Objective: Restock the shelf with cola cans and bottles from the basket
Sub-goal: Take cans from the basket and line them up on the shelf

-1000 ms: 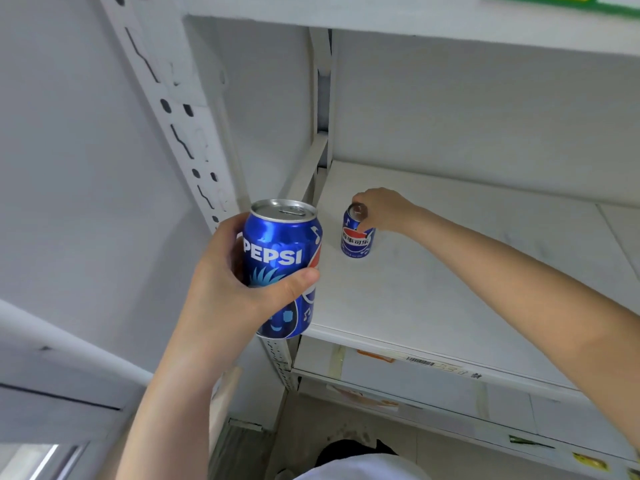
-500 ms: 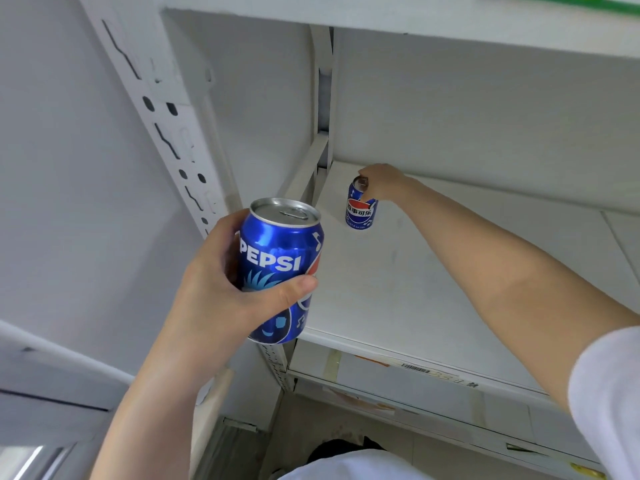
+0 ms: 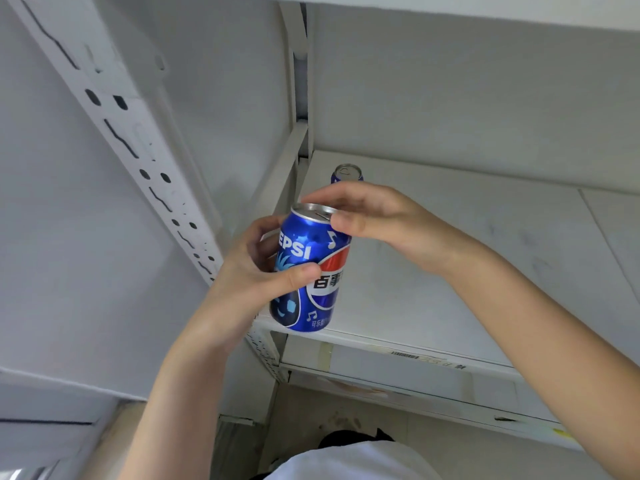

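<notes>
A blue Pepsi can is upright in front of the shelf's left front corner, and my left hand is wrapped around its side. My right hand grips the same can at its top rim, thumb on the front and fingers over the lid. A second blue cola can stands alone at the back left of the white shelf board; only its top shows above my right hand. No basket is in view.
The perforated white upright runs diagonally at the left, with a rear post in the back corner. Another shelf board is overhead, and lower shelf edges lie below. A grey wall is at the left.
My right hand let go of the far can at the back left of the shelf and came back to the can in my left hand, now gripping its top. That can has moved right, toward the shelf.
</notes>
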